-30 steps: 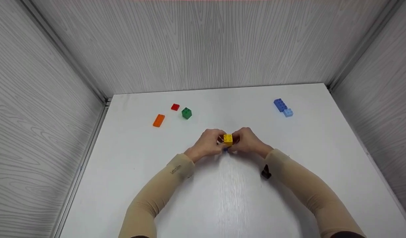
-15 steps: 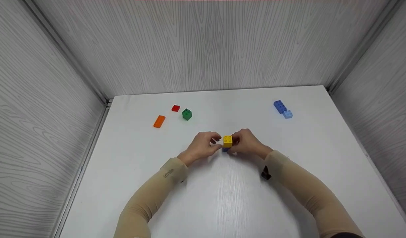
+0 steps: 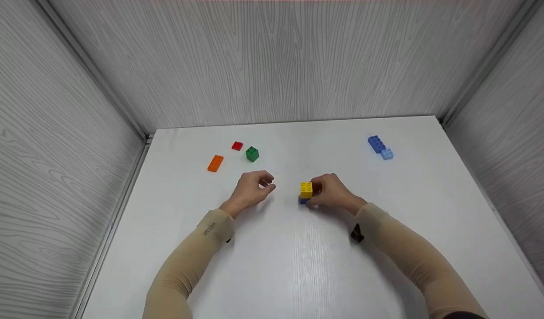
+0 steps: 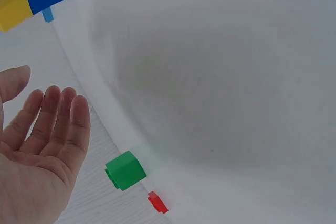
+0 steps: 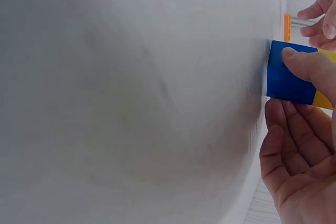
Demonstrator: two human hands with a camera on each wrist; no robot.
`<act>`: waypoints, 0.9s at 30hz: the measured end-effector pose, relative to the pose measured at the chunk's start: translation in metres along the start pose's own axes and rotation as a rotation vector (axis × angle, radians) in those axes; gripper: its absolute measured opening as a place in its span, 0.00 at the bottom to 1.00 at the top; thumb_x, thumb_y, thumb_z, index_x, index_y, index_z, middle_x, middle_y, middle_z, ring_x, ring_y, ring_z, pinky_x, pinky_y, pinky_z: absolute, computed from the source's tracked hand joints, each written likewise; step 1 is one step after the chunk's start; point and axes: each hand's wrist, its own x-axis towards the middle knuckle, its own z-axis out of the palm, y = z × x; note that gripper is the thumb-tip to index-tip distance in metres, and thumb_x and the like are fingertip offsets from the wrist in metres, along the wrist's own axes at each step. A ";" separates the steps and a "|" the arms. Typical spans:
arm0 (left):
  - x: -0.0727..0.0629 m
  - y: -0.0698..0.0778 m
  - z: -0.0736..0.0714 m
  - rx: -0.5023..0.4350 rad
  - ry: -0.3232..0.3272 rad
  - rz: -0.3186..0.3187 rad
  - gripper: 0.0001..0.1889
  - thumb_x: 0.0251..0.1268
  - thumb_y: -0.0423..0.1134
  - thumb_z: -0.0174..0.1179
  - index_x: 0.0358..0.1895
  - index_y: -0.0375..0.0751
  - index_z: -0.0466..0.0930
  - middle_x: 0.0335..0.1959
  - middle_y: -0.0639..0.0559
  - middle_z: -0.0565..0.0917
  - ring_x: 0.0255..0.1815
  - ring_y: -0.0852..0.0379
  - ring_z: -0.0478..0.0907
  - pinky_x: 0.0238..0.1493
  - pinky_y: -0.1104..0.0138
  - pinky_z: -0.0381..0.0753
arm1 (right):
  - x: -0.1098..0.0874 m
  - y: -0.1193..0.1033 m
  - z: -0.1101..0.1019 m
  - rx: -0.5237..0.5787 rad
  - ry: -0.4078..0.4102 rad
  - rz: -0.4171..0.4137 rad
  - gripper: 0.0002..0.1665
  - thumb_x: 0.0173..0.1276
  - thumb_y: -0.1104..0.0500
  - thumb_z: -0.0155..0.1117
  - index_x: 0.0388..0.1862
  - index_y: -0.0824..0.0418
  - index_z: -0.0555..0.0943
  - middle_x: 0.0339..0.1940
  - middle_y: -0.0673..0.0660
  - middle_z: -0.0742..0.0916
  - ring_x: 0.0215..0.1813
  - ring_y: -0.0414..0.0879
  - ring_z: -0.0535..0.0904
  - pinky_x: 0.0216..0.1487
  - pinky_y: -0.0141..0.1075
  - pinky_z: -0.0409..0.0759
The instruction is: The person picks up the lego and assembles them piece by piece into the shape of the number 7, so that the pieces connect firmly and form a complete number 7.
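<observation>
My right hand (image 3: 334,193) holds a two-brick stack on the white table: a yellow brick (image 3: 306,190) sits on top of a dark blue brick (image 3: 303,200). In the right wrist view, the thumb presses one face of the blue brick (image 5: 286,83) and the fingertips touch another side. My left hand (image 3: 248,189) is apart from the stack, to its left, with relaxed fingers and nothing in them. The left wrist view shows its palm and spread thumb, with the green brick (image 4: 126,170) beyond the fingers.
Behind my left hand lie the green brick (image 3: 252,154), a small red brick (image 3: 237,145) and a flat orange brick (image 3: 215,163). At the back right, a blue brick (image 3: 376,144) touches a light blue one (image 3: 387,153). Grey wood-grain walls enclose the table (image 3: 272,274) at the back and sides.
My left hand has let go of the stack and moved left, its fingers loosening. My right hand has stayed in place, holding the stack.
</observation>
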 end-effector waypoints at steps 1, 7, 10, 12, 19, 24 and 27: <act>0.000 -0.002 -0.001 0.003 0.005 -0.008 0.16 0.82 0.42 0.69 0.64 0.39 0.89 0.58 0.45 0.93 0.60 0.47 0.89 0.69 0.52 0.90 | 0.000 0.000 0.000 0.008 0.002 0.001 0.23 0.58 0.58 0.90 0.52 0.59 0.92 0.46 0.55 0.95 0.46 0.48 0.86 0.54 0.42 0.87; 0.004 -0.013 -0.008 -0.004 0.042 -0.074 0.16 0.82 0.42 0.69 0.64 0.40 0.89 0.58 0.46 0.93 0.60 0.47 0.87 0.70 0.53 0.89 | 0.000 0.001 0.001 0.035 0.017 -0.003 0.26 0.57 0.59 0.91 0.53 0.59 0.90 0.46 0.56 0.94 0.46 0.48 0.86 0.53 0.39 0.87; 0.007 -0.018 -0.012 -0.022 0.082 -0.095 0.16 0.82 0.42 0.68 0.63 0.39 0.89 0.56 0.44 0.93 0.58 0.46 0.88 0.69 0.53 0.90 | 0.000 0.001 0.002 0.043 0.015 -0.001 0.26 0.57 0.59 0.91 0.53 0.59 0.90 0.46 0.56 0.94 0.45 0.47 0.87 0.52 0.38 0.87; 0.009 -0.021 -0.015 -0.039 0.115 -0.110 0.15 0.82 0.42 0.68 0.62 0.38 0.89 0.55 0.44 0.93 0.57 0.45 0.88 0.67 0.52 0.90 | 0.000 0.000 0.002 0.052 0.017 0.006 0.25 0.57 0.60 0.92 0.52 0.59 0.90 0.46 0.56 0.94 0.45 0.48 0.86 0.51 0.38 0.87; 0.020 -0.035 -0.026 -0.105 0.223 -0.225 0.16 0.82 0.42 0.67 0.63 0.38 0.89 0.56 0.43 0.91 0.56 0.45 0.85 0.67 0.54 0.90 | 0.000 0.000 0.003 0.073 0.020 0.021 0.21 0.56 0.61 0.92 0.45 0.59 0.88 0.45 0.57 0.95 0.43 0.47 0.86 0.51 0.38 0.87; 0.031 -0.044 -0.034 -0.173 0.280 -0.307 0.20 0.81 0.43 0.69 0.68 0.37 0.85 0.63 0.40 0.88 0.62 0.42 0.84 0.71 0.53 0.89 | -0.002 0.002 0.004 0.067 0.023 0.023 0.21 0.57 0.61 0.91 0.46 0.58 0.88 0.46 0.56 0.95 0.44 0.47 0.85 0.52 0.39 0.87; 0.040 -0.047 -0.036 -0.187 0.299 -0.344 0.23 0.80 0.44 0.71 0.71 0.38 0.82 0.68 0.39 0.86 0.68 0.41 0.82 0.76 0.52 0.86 | -0.003 0.001 0.003 0.071 0.030 0.016 0.21 0.57 0.61 0.91 0.46 0.58 0.88 0.45 0.56 0.95 0.44 0.48 0.85 0.52 0.40 0.87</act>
